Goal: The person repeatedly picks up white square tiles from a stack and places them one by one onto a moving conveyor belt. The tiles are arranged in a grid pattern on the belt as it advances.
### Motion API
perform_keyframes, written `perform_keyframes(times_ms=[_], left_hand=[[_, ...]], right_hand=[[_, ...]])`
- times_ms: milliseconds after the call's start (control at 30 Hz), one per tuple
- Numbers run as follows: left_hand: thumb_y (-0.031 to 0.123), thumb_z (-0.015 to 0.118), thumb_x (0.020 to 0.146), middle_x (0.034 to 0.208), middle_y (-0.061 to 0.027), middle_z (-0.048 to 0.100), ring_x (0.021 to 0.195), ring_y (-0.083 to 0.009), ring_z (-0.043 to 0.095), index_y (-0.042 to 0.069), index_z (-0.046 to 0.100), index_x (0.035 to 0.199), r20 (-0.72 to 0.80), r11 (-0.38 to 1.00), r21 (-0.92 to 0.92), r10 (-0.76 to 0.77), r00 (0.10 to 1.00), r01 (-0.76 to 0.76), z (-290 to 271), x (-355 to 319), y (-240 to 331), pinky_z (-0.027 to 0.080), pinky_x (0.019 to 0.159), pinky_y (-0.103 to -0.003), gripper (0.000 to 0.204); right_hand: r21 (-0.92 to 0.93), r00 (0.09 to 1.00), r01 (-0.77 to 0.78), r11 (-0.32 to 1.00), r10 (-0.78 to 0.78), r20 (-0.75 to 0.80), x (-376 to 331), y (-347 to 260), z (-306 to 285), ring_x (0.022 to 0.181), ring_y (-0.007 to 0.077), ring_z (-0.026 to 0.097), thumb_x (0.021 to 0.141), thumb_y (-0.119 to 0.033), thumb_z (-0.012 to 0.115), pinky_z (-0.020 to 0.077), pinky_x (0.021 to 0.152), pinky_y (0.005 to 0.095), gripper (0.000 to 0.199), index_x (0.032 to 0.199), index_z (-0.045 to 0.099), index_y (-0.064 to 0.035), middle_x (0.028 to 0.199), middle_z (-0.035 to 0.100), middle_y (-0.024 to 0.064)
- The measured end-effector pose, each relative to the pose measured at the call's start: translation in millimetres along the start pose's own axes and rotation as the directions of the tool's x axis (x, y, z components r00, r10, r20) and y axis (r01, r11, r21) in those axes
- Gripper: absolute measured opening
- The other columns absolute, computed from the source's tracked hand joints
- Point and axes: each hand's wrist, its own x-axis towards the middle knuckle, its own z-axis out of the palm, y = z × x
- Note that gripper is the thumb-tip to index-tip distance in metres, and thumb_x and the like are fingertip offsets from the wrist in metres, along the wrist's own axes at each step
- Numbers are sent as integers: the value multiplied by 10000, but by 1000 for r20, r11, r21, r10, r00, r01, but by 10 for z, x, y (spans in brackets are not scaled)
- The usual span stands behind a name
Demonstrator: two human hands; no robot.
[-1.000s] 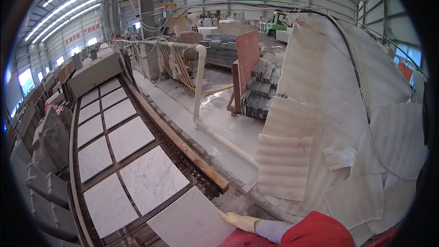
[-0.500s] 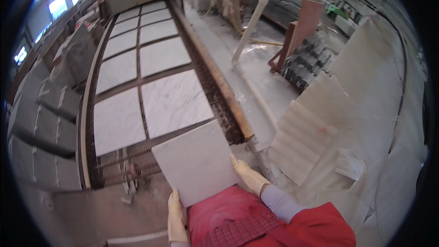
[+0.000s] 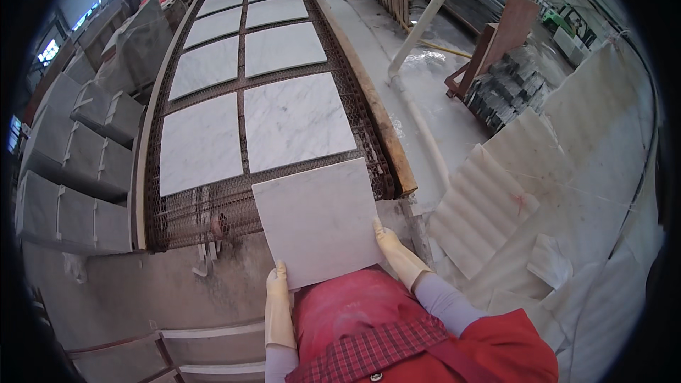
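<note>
A square white marble tile (image 3: 318, 220) is held in front of my body, tilted, its far edge close to the end of a mesh conveyor belt (image 3: 191, 221). My left hand (image 3: 278, 285), in a cream rubber glove, grips its lower left corner with the thumb on top. On the right edge, my gloved right hand (image 3: 386, 241) is closed the same way, its fingers hidden underneath. Two rows of similar veined tiles lie on the belt; the nearest are a left tile (image 3: 201, 144) and a right tile (image 3: 298, 122).
Stacked grey slabs (image 3: 74, 170) stand left of the conveyor. A wooden rail (image 3: 362, 92) edges its right side, with a pale pipe (image 3: 418, 35) beyond. Foam sheeting (image 3: 482, 213) lies at right, near a stack of dark strips (image 3: 507, 89). A metal frame (image 3: 213, 330) is low at left.
My view has shifted, so the conveyor sits higher and further right. The held tile has turned to lie squarer with the belt; both hands keep their grip.
</note>
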Motion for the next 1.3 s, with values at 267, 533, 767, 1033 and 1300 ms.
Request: perform_keyframes(times_ms=[267,533,767,1033,1300], left_hand=[[535,490,922,913,-108,623,725,-211,628,-22,576,1053,-60,991,92,-94,994,100,39,-155,160,554,458,-352,578],[536,487,919,967,-115,608,789,-226,636,-13,573,1131,-81,983,141,-106,991,117,18,-204,144,565,456,-356,595],[569,502,894,1014,-127,603,845,-260,635,-22,586,1124,-68,978,154,-133,989,142,-65,-55,-34,597,514,-398,640],[582,495,892,1086,-144,591,905,-272,628,-25,579,1149,-87,973,172,-140,986,153,-29,-133,44,599,520,-381,664],[575,479,903,1045,-118,604,850,-233,629,-18,580,1129,-99,968,193,-143,985,160,-8,-211,136,578,466,-343,643]], right_hand=[[-19,997,-72,997,72,0,-122,-57,-10,1066,307,587,860,-741,324,430,922,380,879,1140,621,38,1095,640,213],[10,998,-59,998,59,1,-136,95,59,1082,294,577,853,-750,325,414,944,355,919,1145,603,76,1119,628,220],[-75,999,-52,996,51,-16,-66,128,63,1142,378,543,850,-761,257,395,967,392,921,1110,635,38,1136,612,263],[-1,999,-37,999,37,-21,-368,-171,-16,1057,322,598,859,-746,292,435,907,379,886,1103,639,32,1072,648,223],[-11,999,-34,999,34,-3,-357,-154,-54,1060,310,584,857,-745,302,422,926,371,903,1127,621,55,1084,639,220]])
